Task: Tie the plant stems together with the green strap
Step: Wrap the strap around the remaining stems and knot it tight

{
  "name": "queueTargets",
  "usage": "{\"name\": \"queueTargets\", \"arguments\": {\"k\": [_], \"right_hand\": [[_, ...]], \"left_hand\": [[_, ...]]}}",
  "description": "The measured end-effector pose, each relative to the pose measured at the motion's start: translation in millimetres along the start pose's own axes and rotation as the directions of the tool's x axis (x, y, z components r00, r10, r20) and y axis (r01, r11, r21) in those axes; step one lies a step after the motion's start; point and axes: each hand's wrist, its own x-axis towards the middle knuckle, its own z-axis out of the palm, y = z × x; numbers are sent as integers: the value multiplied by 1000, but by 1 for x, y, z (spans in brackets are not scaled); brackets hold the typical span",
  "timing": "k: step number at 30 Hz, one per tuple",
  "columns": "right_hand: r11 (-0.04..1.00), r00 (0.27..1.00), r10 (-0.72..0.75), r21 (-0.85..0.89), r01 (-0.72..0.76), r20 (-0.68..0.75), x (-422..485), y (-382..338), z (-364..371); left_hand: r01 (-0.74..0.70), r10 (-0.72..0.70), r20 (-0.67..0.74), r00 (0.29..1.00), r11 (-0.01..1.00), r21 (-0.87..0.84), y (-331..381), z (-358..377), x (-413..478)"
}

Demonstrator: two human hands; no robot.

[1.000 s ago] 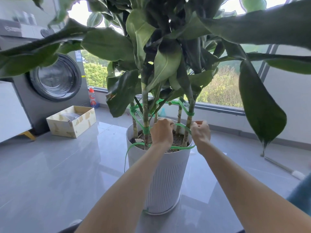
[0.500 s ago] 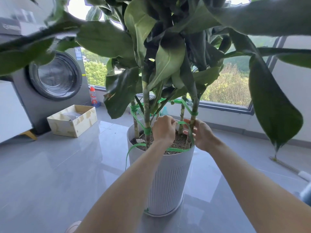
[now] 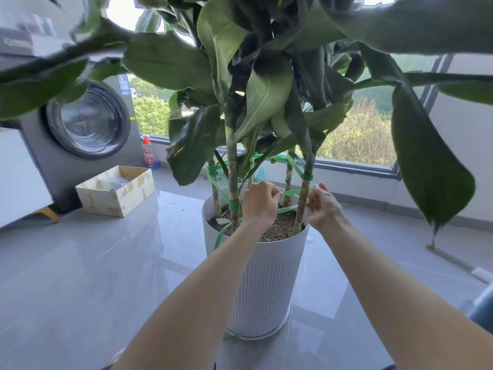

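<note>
Both hands are now higher than half a second ago. In the head view they have left the soil level and work just above the rim of the white pot [image 3: 261,284], at the centre of the frame. The right hand has come off the stem and has partly opened.

The left hand [image 3: 260,202] is curled into a loose fist and pinches the green strap [image 3: 292,192] between thumb and forefinger. From this pinch a short flat piece of the strap runs to the right, across the right stem [image 3: 303,209], to the right hand [image 3: 324,208]. This hand is half open. Its thumb and one finger seem to pinch the strap just beside the stem, while the other fingers stand free; the stem hides the exact contact.

A second strand passes lower, behind the left hand, and a loose tail hangs over the pot rim at the left of the plant. Higher up, the strap already joins the other stems [image 3: 233,180] in a ring, with wound turns on them.

The step in hand seems to be winding the strap round the right stem at the low level. The next move probably calls for passing the end round this stem and pulling it tight, with the left hand holding tension so the loop does not slip down.
</note>
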Motion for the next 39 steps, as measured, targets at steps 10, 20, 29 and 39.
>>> {"name": "queueTargets", "arguments": {"k": [10, 20, 29, 39], "right_hand": [[547, 818, -564, -794, 266, -114, -30, 2, -2], [-234, 839, -465, -953, 190, 282, -51, -4, -16], [-347, 963, 4, -903, 253, 268, -66, -8, -26], [-341, 860, 500, -888, 309, 107, -93, 7, -27]], "left_hand": [[-40, 40, 52, 998, 999, 12, 1, -9, -10], [-3, 24, 169, 985, 993, -121, 0, -24, -24], [-133, 127, 237, 963, 991, 9, -18, -41, -37], [-193, 182, 232, 956, 981, 25, -32, -63, -42]]}}
